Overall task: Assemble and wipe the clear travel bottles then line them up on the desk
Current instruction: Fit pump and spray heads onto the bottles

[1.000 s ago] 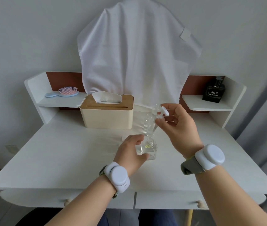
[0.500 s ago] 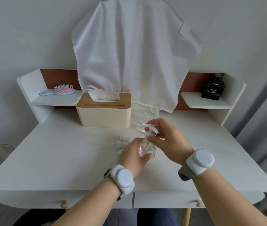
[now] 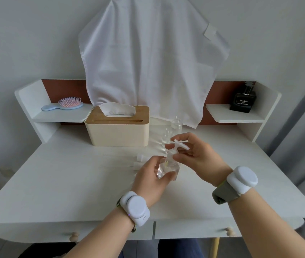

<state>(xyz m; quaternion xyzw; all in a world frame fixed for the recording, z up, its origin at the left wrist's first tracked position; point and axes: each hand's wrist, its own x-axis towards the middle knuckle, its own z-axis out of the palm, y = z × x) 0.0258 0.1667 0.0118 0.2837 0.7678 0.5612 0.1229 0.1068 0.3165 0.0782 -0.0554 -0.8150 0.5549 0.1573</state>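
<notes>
**Pump top on a clear bottle**

Near the desk's [image 3: 58,179] middle, the left hand [image 3: 149,180] wraps around a small clear bottle [image 3: 167,169], squat and see-through. The right hand [image 3: 197,155] pinches the white pump top [image 3: 176,148] sitting at its neck. Loose caps [image 3: 140,161] lie just left. Farther back stand two open clear bottles [image 3: 176,124], a tissue box [image 3: 117,128], and a hanging white cloth [image 3: 151,58].

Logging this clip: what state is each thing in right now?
Bottle: upright, held by left hand, pump in its neck.
Pump: gripped by right hand.
Back bottles: upright, uncapped.
Loose caps: lying on desk.
Tissue box: tissue sticking out.
Drawers: shut.
</notes>
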